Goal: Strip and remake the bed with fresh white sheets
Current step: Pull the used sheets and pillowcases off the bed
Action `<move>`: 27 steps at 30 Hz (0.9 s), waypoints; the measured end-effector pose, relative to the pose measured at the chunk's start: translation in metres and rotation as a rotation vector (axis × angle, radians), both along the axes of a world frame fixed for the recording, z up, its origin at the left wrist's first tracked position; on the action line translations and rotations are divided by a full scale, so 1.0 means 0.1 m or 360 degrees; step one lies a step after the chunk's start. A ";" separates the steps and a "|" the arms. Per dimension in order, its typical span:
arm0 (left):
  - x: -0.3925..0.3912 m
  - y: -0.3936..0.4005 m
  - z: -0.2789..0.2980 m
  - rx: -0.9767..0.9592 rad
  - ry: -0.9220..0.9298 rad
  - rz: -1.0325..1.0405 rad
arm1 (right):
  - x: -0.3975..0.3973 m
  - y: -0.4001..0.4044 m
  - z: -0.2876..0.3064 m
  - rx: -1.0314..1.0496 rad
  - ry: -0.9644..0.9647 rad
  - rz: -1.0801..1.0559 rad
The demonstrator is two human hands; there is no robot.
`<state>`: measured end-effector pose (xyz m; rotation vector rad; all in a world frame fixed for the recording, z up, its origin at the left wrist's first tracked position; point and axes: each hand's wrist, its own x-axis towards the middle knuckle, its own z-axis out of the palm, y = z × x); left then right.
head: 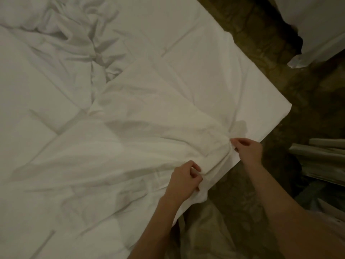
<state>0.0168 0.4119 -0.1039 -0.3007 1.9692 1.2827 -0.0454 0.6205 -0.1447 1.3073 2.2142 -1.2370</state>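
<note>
A rumpled white sheet (130, 146) covers the bed (252, 94) and fills most of the view. Its creases run toward the bed's near right edge, where both hands meet it. My left hand (184, 178) grips a bunched fold of the sheet at that edge, fingers curled into the cloth. My right hand (246, 150) pinches the sheet's edge a little farther along, toward the bed's corner. More crumpled white bedding (61, 25) is heaped at the far left of the bed.
Dark patterned carpet (261, 43) runs along the bed's right side. White cloth (321, 25) hangs at the top right, and pale folded linen (321, 157) lies at the right edge. Translucent plastic or cloth (201, 230) lies on the floor between my arms.
</note>
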 end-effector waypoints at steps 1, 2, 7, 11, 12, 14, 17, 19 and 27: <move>0.00 0.00 0.00 0.0012 -0.0009 0.0020 | -0.01 0.02 -0.03 0.0049 -0.0029 0.0011; 0.01 -0.01 0.00 0.0026 -0.0027 0.0042 | -0.02 0.03 -0.05 0.0089 -0.0064 0.0032; 0.10 -0.16 0.00 0.0103 -0.0165 0.0200 | -0.04 -0.08 -0.07 0.0278 -0.0080 0.0205; 0.25 -0.38 0.00 0.0077 -0.0242 0.0377 | 0.03 -0.43 0.13 0.0418 0.0227 0.0623; 0.29 -0.45 -0.01 0.0076 -0.0279 0.0449 | 0.07 -0.57 0.19 0.0381 0.0342 0.0763; 0.41 -0.60 -0.04 0.0070 -0.0348 0.0619 | 0.18 -0.94 0.34 0.0222 0.0513 0.1040; 0.60 -0.84 -0.11 0.0057 -0.0470 0.0888 | 0.39 -1.57 0.44 0.0004 0.0584 0.1505; 0.74 -1.02 -0.15 0.0054 -0.0548 0.1027 | 0.57 -1.96 0.41 -0.0119 0.0572 0.1821; 1.46 -1.87 -0.32 -0.0047 -0.0624 0.1481 | 1.04 -2.93 0.11 -0.0210 0.0279 0.2194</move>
